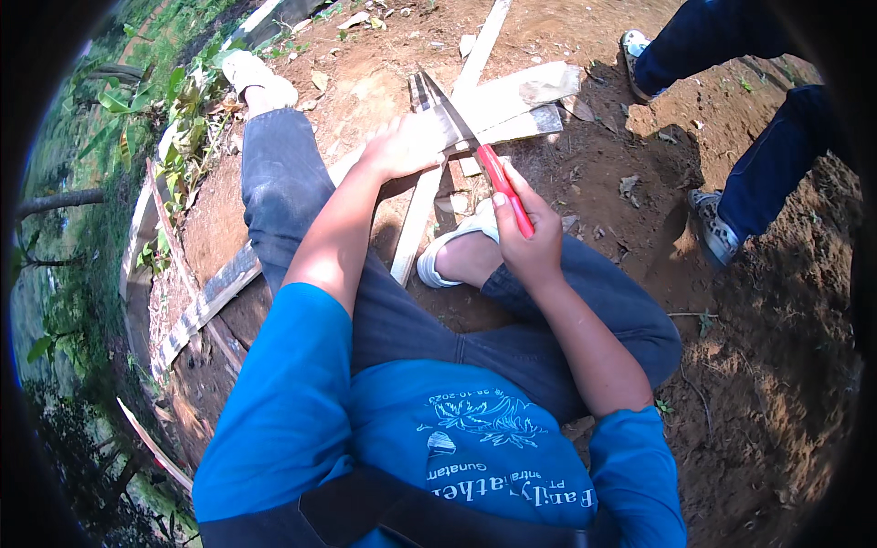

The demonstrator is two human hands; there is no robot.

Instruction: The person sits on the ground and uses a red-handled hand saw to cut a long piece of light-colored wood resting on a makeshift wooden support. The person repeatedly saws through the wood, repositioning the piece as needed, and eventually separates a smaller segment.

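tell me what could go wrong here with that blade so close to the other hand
The knife in the right hand has its blade right beside the left hand pressing the wooden plank; a slip could cut those fingers. The plank lies on loose dirt and other boards, so it may shift. A bystander's legs stand close to the work.

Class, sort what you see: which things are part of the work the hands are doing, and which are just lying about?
In use:
- red-handled knife, gripped by right hand
- wooden plank, pressed down by left hand

Lying about:
- thin wooden slat
- dry leaves
- plank by the grass
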